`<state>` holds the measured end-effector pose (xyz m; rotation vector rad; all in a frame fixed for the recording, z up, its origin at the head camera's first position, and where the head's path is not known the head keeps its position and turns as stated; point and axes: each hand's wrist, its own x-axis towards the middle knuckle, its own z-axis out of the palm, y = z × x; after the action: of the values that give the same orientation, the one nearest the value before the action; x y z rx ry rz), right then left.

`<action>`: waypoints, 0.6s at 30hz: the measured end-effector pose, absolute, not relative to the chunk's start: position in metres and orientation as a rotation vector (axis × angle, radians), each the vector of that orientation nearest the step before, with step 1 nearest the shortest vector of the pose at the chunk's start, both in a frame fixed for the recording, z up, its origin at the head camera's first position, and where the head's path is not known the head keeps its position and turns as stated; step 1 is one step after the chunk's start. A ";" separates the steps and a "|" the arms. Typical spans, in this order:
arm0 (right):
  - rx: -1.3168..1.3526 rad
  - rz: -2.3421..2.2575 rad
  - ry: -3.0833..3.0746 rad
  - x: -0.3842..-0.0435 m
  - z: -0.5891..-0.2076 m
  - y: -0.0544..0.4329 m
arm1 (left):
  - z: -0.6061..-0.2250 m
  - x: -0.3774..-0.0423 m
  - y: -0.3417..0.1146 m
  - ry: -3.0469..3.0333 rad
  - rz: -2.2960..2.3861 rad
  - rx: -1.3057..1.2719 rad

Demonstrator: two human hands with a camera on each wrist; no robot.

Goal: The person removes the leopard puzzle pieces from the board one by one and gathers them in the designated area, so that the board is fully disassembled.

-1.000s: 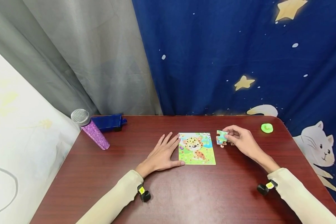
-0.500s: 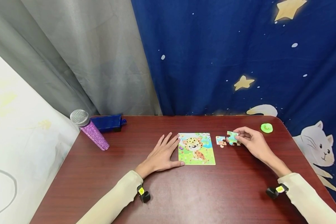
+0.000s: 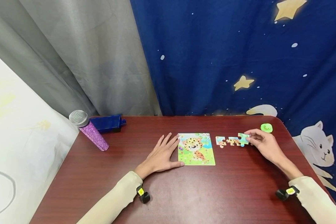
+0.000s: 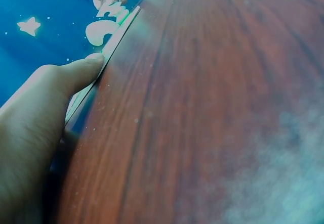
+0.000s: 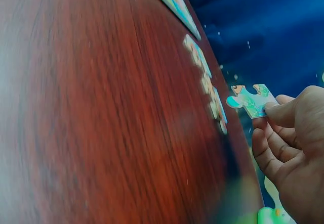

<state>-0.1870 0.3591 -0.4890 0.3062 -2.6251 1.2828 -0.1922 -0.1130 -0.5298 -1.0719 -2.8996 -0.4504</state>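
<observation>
A square jigsaw puzzle board (image 3: 196, 151) with a spotted leopard cub picture lies mid-table. My left hand (image 3: 160, 156) rests beside it with fingers spread, its fingertips and thumb at the board's left edge; the left wrist view shows the thumb (image 4: 83, 75) along that edge. Between thumb and fingers, my right hand (image 3: 264, 144) pinches a green and blue puzzle piece (image 5: 254, 101), raised off the tabletop in the right wrist view. Just left of the held piece, two puzzle pieces lie in a row: an outer one (image 3: 220, 141) nearer the board and a spotted one (image 3: 233, 141).
A green rubber duck (image 3: 266, 128) sits at the back right of the table (image 3: 190, 193). At the back left stand a glittery purple microphone (image 3: 93, 133) and a dark blue object (image 3: 106, 123). Curtains (image 3: 198, 62) hang right behind the table's far edge.
My right hand has carried the pinched puzzle piece rightward, away from the board, uncovering the pieces on the table. My left hand has stayed at the board's edge.
</observation>
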 end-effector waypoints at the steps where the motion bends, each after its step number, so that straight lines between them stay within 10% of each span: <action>1: 0.302 1.270 -2.635 -0.187 -0.489 0.362 | -0.530 -0.192 -0.113 -2.904 -0.453 -1.071; 18: 0.278 1.042 -2.766 -0.194 -0.500 0.385 | -0.530 -0.192 -0.113 -2.890 -0.429 -1.074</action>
<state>-0.1936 0.3852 -0.4999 0.2778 -2.7665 1.0424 -0.1922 -0.1126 -0.5301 -1.0745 -2.8903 -0.4286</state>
